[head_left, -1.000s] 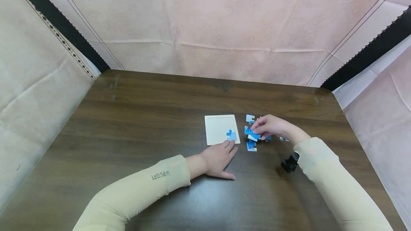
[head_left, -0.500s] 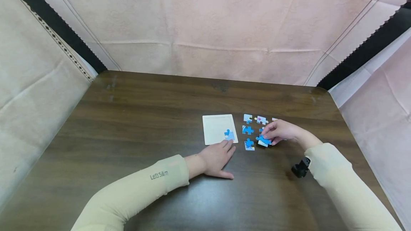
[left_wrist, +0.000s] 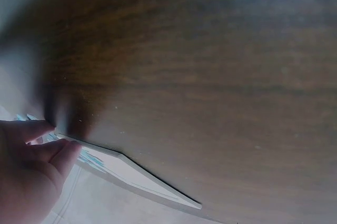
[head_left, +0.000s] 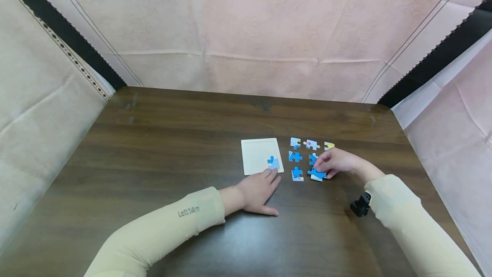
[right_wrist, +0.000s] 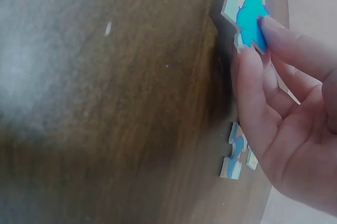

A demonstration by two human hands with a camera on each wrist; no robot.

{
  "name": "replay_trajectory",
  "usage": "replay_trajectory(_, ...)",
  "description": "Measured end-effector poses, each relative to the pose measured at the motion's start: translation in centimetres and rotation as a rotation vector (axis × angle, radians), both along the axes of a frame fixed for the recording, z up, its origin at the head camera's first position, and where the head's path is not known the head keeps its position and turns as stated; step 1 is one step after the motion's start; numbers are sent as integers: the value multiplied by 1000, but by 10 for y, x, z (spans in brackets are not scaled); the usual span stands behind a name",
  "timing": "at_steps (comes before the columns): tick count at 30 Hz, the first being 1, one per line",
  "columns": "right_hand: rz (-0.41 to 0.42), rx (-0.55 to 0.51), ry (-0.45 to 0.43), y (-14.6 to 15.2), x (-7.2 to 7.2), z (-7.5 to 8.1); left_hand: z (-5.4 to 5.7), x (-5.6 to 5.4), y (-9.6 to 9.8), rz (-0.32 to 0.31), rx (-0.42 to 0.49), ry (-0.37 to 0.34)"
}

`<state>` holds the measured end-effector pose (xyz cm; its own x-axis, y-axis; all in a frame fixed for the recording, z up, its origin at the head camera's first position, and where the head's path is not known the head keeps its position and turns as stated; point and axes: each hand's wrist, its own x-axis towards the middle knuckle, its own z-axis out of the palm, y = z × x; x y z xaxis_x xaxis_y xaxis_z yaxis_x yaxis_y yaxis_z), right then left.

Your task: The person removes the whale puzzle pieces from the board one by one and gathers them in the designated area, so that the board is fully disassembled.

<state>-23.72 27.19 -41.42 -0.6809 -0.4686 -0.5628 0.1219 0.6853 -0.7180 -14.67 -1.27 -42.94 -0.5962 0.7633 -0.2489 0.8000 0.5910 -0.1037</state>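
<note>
My right hand (head_left: 338, 160) pinches a blue-and-white jigsaw piece (right_wrist: 250, 21) between thumb and fingers, tilted up off the tabletop in the right wrist view. In the head view that piece overlaps the bottom of the middle column of loose pieces. A square white puzzle tray (head_left: 258, 151) lies to the left, with blue jigsaw pieces (head_left: 273, 163) set in its lower right corner. My left hand (head_left: 257, 190) lies with fingers extended, their tips at the tray's near edge. The left wrist view shows these fingertips on the tray's rim (left_wrist: 158, 184).
Several loose jigsaw pieces are spread right of the tray, among them a left-column piece (head_left: 295, 157), a top middle piece (head_left: 311, 145) and a yellowish piece (head_left: 328, 145). All lie on a brown wooden table (head_left: 184, 140), backed by a pale cloth wall (head_left: 246, 33).
My right hand has moved right with the pinched jigsaw piece, from over the left column of pieces to the middle column. The left hand stays at the tray's edge.
</note>
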Motion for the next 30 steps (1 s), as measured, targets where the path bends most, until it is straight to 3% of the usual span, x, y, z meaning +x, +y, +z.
replay_trajectory(13,25,76,86,-5,2,2,-2,-1,0,-12,-10,18)
replay_trajectory(22,22,107,127,-7,1,12,-4,-2,1,-15,0,16)
replay_trajectory(30,26,72,215,-46,-9,18,-2,-1,0,1,4,-7)
